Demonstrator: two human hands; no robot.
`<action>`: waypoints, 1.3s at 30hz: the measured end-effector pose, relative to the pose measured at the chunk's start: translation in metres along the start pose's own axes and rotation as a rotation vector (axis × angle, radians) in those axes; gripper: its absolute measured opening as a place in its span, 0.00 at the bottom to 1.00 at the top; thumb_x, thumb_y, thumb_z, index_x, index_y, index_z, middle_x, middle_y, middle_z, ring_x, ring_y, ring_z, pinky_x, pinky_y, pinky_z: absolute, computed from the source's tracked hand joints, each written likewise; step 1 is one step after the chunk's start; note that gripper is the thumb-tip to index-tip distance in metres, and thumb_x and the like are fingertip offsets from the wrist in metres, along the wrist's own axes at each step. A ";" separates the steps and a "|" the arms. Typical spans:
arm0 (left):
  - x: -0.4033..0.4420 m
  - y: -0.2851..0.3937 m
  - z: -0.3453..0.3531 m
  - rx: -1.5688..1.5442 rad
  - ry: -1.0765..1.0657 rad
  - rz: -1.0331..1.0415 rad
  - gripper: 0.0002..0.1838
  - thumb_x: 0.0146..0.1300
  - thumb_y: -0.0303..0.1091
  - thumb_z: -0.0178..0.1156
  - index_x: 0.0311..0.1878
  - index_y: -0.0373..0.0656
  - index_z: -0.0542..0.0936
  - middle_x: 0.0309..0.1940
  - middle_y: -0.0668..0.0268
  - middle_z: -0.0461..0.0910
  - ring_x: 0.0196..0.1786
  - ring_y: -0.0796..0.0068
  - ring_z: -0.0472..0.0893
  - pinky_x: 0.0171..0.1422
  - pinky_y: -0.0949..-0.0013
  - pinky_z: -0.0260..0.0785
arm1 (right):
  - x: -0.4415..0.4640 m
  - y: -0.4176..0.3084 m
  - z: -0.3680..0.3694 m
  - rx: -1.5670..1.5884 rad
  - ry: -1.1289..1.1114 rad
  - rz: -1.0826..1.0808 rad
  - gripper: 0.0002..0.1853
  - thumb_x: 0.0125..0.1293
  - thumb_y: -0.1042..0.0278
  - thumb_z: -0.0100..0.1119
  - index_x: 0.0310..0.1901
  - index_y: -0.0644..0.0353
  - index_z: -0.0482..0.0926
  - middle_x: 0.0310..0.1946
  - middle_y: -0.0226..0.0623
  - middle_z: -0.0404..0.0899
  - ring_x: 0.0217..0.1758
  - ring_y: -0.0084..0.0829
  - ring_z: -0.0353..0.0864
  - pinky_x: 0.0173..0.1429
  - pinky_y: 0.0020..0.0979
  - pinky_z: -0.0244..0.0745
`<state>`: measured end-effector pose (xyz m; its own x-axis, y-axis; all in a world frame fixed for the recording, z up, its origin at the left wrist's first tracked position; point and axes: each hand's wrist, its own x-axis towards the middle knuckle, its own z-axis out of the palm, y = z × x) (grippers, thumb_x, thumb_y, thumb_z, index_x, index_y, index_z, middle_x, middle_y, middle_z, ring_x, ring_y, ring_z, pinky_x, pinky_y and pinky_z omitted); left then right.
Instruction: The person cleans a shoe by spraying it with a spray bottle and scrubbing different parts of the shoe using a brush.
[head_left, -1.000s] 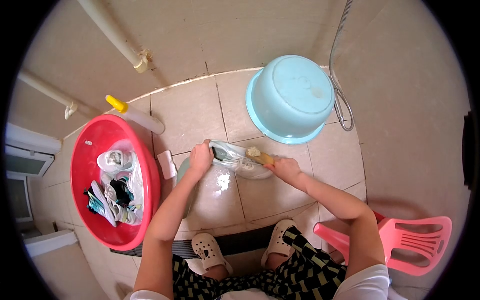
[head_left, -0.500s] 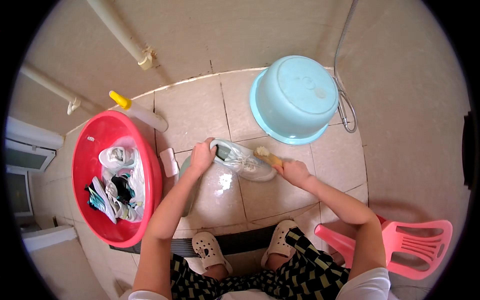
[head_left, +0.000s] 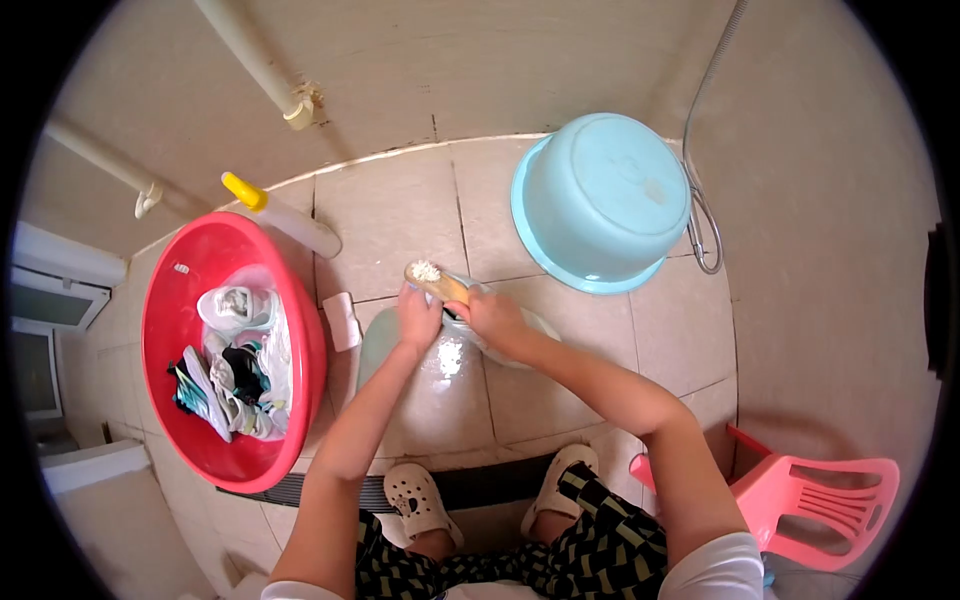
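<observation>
My right hand is closed around the handle of a wooden scrub brush with pale bristles. The bristles face up, beside my left hand. A white sneaker lies mostly hidden under my right hand and forearm. My left hand has its fingers wrapped over the heel end of that sneaker. A pale green shape lies on the floor behind my left forearm; what it is I cannot make out. Wet suds shine on the tiles below my hands.
At left stands a red basin holding several shoes in water. Near it are a yellow-capped bottle and a white bar-shaped block. An upturned light blue basin, a shower hose and a pink plastic chair are at right.
My right hand has carried the brush left, from the sneaker's toe end to its heel end. My left hand has shifted slightly right. The brush now sits beside my left fingers.
</observation>
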<state>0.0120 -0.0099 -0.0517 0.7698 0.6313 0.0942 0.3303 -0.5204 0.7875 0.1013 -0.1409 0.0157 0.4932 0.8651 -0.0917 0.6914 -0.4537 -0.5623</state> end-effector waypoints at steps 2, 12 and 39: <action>-0.004 -0.010 0.008 -0.013 0.034 -0.012 0.18 0.52 0.28 0.56 0.49 0.38 0.75 0.50 0.51 0.72 0.56 0.52 0.69 0.62 0.58 0.59 | 0.007 -0.001 0.001 -0.061 -0.033 0.105 0.26 0.64 0.44 0.45 0.35 0.66 0.73 0.23 0.51 0.77 0.26 0.49 0.78 0.31 0.44 0.72; -0.005 0.015 0.005 0.012 0.145 0.096 0.14 0.56 0.27 0.54 0.47 0.37 0.75 0.47 0.54 0.75 0.53 0.54 0.72 0.60 0.61 0.61 | 0.026 0.022 -0.005 -0.103 0.060 0.143 0.31 0.64 0.39 0.41 0.27 0.64 0.75 0.20 0.48 0.78 0.25 0.47 0.79 0.28 0.42 0.73; -0.024 0.052 -0.030 0.274 -0.529 0.710 0.12 0.47 0.35 0.65 0.30 0.39 0.76 0.36 0.59 0.75 0.43 0.59 0.74 0.53 0.59 0.65 | -0.050 0.053 -0.061 0.148 -0.047 0.397 0.30 0.69 0.45 0.36 0.35 0.69 0.76 0.26 0.58 0.77 0.32 0.58 0.76 0.39 0.48 0.71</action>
<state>-0.0054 -0.0347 0.0055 0.9678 -0.1975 0.1560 -0.2488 -0.8447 0.4739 0.1453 -0.2211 0.0402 0.6787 0.6401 -0.3600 0.3679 -0.7206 -0.5876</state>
